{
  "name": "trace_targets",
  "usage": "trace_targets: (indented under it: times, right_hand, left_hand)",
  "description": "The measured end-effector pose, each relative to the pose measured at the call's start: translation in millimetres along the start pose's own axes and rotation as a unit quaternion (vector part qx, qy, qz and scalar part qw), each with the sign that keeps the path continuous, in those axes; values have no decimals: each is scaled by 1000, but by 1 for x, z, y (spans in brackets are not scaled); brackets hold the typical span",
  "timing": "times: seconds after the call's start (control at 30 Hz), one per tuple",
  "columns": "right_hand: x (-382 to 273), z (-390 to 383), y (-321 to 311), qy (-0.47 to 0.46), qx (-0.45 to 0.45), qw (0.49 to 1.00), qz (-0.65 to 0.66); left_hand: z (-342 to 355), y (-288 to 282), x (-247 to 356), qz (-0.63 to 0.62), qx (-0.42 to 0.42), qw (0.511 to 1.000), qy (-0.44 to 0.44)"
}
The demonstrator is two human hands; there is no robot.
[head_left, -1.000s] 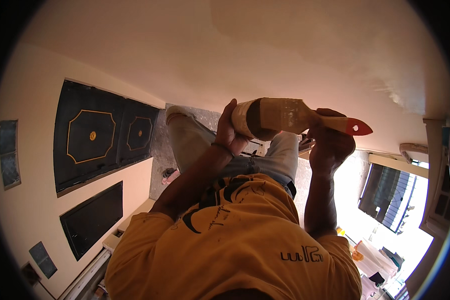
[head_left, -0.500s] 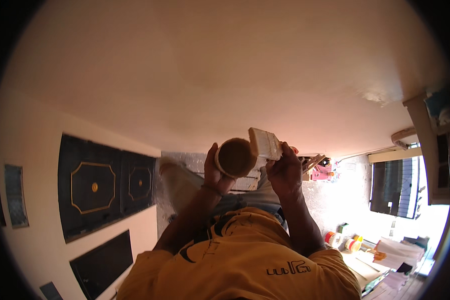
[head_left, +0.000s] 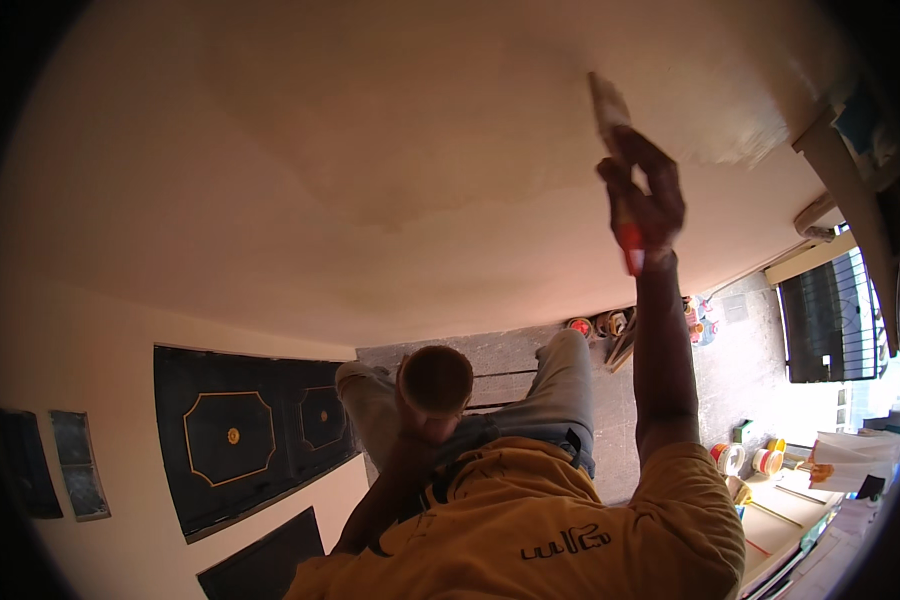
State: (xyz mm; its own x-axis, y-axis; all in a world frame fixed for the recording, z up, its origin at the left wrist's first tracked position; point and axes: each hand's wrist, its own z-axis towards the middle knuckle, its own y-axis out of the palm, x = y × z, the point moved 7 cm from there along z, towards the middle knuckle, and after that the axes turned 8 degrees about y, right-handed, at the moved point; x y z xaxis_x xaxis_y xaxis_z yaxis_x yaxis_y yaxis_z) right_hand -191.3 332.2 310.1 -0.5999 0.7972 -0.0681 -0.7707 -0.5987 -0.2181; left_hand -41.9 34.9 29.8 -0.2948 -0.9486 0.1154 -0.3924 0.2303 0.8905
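My right hand (head_left: pixel 650 195) is raised to the upper right, its fingers closed round a wide paintbrush (head_left: pixel 610 105). The bristles point up against or very near the pinkish wall (head_left: pixel 400 170); whether they touch it I cannot tell. A red part of the handle shows below the fingers. Low in front of my body, my left hand (head_left: pixel 425 422) is wrapped round a round paint container (head_left: pixel 437 380), its open top facing up. The inside looks brown and dark. Damp-looking darker patches spread over the wall.
A black door with gold trim (head_left: pixel 235 440) is on the left. Paint buckets (head_left: pixel 767 460) stand at lower right near a cluttered table (head_left: pixel 785 515). Small tins (head_left: pixel 580 327) and wooden pieces sit on the floor by the wall. A barred opening (head_left: pixel 840 310) lets in bright light.
My right hand has lifted the paintbrush away from the container, up and right to the wall. The left hand with the container has come lower and slightly left.
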Motion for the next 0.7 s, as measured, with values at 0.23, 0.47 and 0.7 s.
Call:
trace_targets:
  times: [0.23, 0.47, 0.7]
  right_hand:
    - [-3, -105, 55, 8, -179, 984, -3]
    - [66, -65, 42, 140, -184, 961, 151]
    - [81, 6, -31, 113, -18, 990, 81]
  left_hand:
    - [-6, -18, 4, -42, 9, 999, -19]
    - [-8, -17, 7, -55, -4, 998, -23]
    - [-13, 11, -9, -53, -36, 998, -20]
